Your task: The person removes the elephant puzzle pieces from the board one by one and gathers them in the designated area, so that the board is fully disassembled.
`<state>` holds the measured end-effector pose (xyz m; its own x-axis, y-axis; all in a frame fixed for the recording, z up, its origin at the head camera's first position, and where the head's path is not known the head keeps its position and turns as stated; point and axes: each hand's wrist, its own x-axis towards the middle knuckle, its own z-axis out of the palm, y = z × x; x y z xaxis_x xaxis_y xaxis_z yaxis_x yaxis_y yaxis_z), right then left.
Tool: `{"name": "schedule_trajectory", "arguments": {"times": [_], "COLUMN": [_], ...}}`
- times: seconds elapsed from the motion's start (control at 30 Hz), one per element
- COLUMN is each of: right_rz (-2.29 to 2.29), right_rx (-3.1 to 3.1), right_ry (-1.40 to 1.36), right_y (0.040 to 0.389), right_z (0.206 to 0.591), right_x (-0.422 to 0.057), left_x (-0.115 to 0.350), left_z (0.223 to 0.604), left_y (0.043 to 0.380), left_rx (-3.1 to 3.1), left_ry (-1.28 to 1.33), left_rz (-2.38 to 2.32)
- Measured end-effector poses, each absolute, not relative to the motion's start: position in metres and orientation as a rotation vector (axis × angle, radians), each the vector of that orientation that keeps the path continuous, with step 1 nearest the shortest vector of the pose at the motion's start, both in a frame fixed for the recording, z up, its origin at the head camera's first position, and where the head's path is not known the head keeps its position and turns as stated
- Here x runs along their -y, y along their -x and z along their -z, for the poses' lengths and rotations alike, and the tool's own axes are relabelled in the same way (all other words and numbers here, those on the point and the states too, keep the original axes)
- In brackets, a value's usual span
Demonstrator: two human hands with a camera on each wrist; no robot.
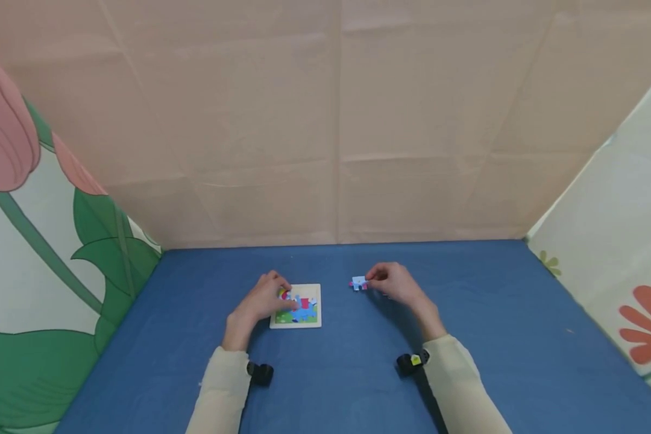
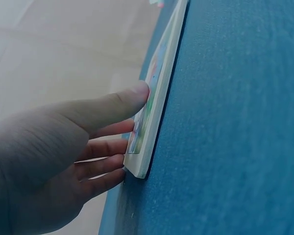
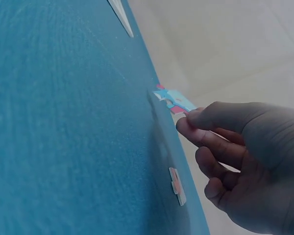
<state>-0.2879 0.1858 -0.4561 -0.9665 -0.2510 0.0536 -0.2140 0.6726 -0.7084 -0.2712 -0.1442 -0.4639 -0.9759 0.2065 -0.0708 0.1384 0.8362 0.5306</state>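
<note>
In the head view, a square puzzle board [image 1: 296, 325] with a pale frame and a colourful, partly filled picture lies flat on the blue table. My left hand [image 1: 263, 297] is at its left side, fingers loosely extended. The thumb lies over the picture, and the other fingertips are at the frame in the left wrist view. To the right of the board, my right hand [image 1: 395, 282] pinches a light blue and pink puzzle piece [image 3: 179, 100] between thumb and index finger. That piece is tilted and close above the table; its near end is hidden by the fingertips.
Another puzzle piece [image 3: 177, 186] lies on the table below the right hand in the right wrist view. Behind the blue table [image 1: 336, 386] rises a beige sheet [image 1: 336, 120]. Printed panels with flowers stand along the left [image 1: 43, 265] and right [image 1: 618, 241] sides.
</note>
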Motion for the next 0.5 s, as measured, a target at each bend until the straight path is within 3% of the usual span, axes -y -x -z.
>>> {"name": "schedule_trajectory", "arguments": {"times": [0.5], "right_rz": [1.073], "right_rx": [-2.859], "right_ry": [0.376], "right_y": [0.2916], "right_z": [0.4609], "right_x": [-0.1843], "left_x": [0.1530], "left_z": [0.4639], "left_y": [0.2720], "left_rx": [-2.922], "left_ry": [-0.295], "left_rz": [-0.778]}}
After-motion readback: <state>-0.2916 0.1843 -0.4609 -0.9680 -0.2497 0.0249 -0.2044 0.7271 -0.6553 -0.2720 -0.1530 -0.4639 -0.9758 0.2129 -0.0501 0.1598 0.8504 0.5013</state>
